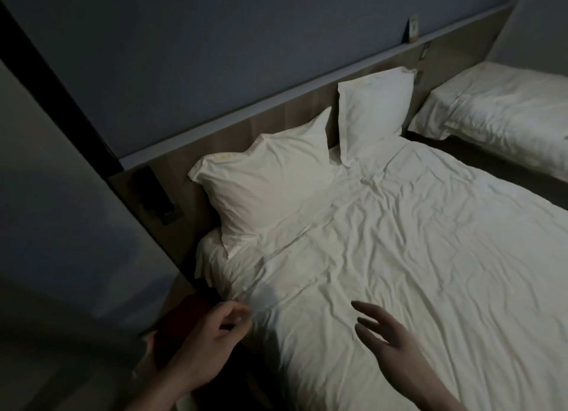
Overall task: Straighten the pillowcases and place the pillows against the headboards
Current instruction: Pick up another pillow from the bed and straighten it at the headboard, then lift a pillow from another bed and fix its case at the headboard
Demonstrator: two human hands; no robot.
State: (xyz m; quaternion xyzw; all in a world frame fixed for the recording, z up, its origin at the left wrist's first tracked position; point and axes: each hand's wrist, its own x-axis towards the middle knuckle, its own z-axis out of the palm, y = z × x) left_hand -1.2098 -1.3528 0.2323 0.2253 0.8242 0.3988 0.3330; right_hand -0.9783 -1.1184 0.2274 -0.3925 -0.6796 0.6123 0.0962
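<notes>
Head view of a dim bedroom, showing a bed covered by a wrinkled white duvet (399, 257) that fills the frame from centre to 4 o'clock. Two white pillows stand propped on edge against the wooden headboard (276, 112), which runs diagonally from 9 o'clock toward 1 o'clock beneath a narrow ledge. The near pillow (264, 192), left of centre, leans on the headboard with its lower corner resting on the duvet; its case is creased, with flanged corners sticking out. The far pillow (375, 109), toward 1 o'clock, also leans upright on the headboard, just beside the near one, their edges close together. A second bed (504, 118) with white bedding lies at 2 o'clock, separated from the first by a dark gap. A small card (413, 29) stands on the ledge at 12 to 1 o'clock. A dark switch panel (153, 192) is set into the headboard at 9 o'clock. The left hand (212, 327), at 7 o'clock, is at the duvet's edge with fingers loosely curled, gripping nothing that can be seen. The right hand (387, 330), at 5 o'clock, is over the duvet with fingers straight and spread, holding nothing; whether it touches the fabric cannot be told.
</notes>
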